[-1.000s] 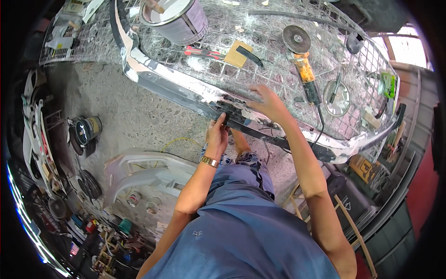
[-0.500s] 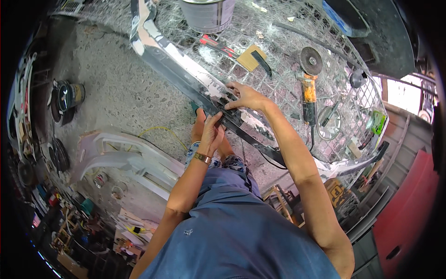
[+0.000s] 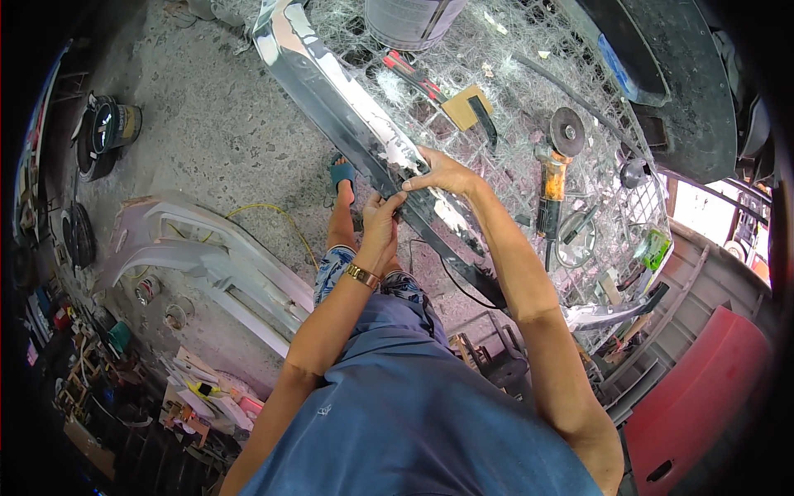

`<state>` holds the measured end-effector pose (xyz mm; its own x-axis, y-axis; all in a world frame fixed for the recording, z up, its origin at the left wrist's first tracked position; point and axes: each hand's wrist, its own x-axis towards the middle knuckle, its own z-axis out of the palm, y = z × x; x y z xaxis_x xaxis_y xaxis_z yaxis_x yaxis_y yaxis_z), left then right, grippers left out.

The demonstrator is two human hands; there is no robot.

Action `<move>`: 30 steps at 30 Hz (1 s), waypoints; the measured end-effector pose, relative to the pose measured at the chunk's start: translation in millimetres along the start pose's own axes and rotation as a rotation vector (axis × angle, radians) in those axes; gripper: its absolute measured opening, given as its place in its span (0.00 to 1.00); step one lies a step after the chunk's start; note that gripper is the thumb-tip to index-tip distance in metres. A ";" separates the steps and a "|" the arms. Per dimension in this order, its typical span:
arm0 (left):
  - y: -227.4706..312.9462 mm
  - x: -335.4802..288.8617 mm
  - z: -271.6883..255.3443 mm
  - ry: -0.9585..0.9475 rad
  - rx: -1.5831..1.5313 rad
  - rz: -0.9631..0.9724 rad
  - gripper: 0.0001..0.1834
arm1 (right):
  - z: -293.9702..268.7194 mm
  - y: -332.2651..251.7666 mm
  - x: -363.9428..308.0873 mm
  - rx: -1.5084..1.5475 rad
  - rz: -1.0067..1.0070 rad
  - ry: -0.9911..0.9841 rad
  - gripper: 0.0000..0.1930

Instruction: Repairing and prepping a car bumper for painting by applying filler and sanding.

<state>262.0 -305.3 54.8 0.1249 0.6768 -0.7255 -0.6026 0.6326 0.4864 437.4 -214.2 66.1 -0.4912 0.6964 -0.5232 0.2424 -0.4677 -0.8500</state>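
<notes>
A long car bumper, dark grey with white and bare patches, runs diagonally across the front of a wire-mesh table. My left hand grips its near lower edge, fingers curled and thumb up. Beside it, my right hand clasps the upper edge where the white coating is chipped, its thumb on the face and its fingertips hidden behind. The two thumbs nearly meet. On the mesh beyond lie a tan square pad, a black curved strip, a red-and-grey hand tool and an orange angle grinder.
A large grey bucket stands at the table's far side. Another pale bumper lies on the floor to the left, near a yellow cord and a dark bucket. A red panel leans at the right.
The view has shifted, bringing the floor at left and my sandalled foot more into sight. My right fingers have closed further round the bumper's edge; my left hand stays on it.
</notes>
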 end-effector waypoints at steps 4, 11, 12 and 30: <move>7.3 -7.8 18.1 0.058 -0.025 0.059 0.17 | -1.2 1.1 0.1 0.064 0.032 -0.030 0.39; 7.9 -10.1 23.7 0.050 -0.015 0.157 0.24 | 0.5 7.4 1.2 0.099 0.065 -0.003 0.37; 8.2 -10.8 25.0 0.052 -0.016 0.158 0.24 | 0.8 6.6 1.4 0.105 0.057 -0.007 0.36; 11.5 -11.0 30.8 0.089 -0.017 0.145 0.19 | 0.4 4.1 2.0 0.109 0.063 -0.036 0.35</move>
<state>278.0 -293.9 83.3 -0.0346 0.7239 -0.6891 -0.6226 0.5237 0.5814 437.1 -214.9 61.6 -0.5078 0.6451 -0.5709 0.1819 -0.5675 -0.8030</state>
